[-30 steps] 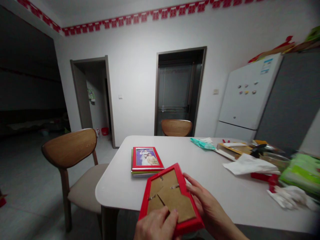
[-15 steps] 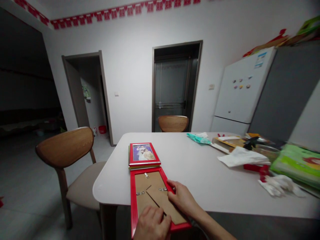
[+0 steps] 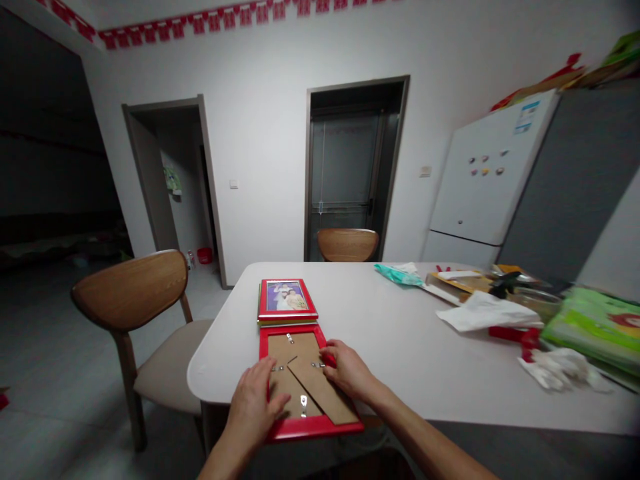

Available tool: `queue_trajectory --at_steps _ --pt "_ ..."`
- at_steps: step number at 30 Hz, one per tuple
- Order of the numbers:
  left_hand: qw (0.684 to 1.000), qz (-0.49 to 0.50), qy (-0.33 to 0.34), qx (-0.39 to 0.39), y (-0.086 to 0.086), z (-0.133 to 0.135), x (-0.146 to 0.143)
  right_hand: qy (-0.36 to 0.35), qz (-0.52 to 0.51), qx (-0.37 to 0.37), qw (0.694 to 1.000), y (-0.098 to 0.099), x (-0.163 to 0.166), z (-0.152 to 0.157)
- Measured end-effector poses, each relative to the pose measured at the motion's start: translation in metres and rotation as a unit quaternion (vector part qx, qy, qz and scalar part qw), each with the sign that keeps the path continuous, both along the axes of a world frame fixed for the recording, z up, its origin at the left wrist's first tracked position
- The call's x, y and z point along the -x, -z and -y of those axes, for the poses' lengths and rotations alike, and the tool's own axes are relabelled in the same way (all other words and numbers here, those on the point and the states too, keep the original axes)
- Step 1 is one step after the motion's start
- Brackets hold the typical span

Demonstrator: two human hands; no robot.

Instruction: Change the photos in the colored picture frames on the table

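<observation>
A red picture frame (image 3: 295, 428) lies back up at the table's near edge, its lower end jutting past that edge. Its brown backing board has small metal clips and a slanted stand leg (image 3: 327, 400). My left hand (image 3: 254, 400) grips the frame's left side, thumb over the backing. On the right side, my right hand (image 3: 350, 370) holds the frame with bent fingers near a clip. Just beyond the frame's far end sits a stack of frames, topped by a red-framed photo (image 3: 287, 297) lying face up.
On the table's (image 3: 380, 347) right side lie a white tissue (image 3: 485, 312), a teal packet (image 3: 400, 275), crumpled tissues (image 3: 563, 370) and a green package (image 3: 600, 327). One wooden chair (image 3: 135, 290) stands at the left, another (image 3: 347, 245) at the far side.
My left hand has moved from the frame's lower middle to its left side, uncovering the lower clip. The held frame has shifted slightly away from me, farther onto the table.
</observation>
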State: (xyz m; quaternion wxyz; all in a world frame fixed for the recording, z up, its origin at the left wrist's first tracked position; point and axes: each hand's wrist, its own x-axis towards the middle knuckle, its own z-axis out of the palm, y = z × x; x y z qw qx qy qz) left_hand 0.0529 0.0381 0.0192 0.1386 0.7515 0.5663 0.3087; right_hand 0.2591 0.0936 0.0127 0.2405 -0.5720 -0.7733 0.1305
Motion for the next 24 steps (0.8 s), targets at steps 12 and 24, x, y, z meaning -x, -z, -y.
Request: queue_trajectory --at_steps 12,24 --pt "0.996 0.063 -0.052 0.029 0.015 -0.012 0.010 0.063 0.059 -0.033 0.996 0.003 0.013 -0.004" --pt "0.995 0.083 -0.054 0.011 0.022 -0.016 0.011 -0.073 0.049 -0.046 0.995 -0.003 0.092 -0.007"
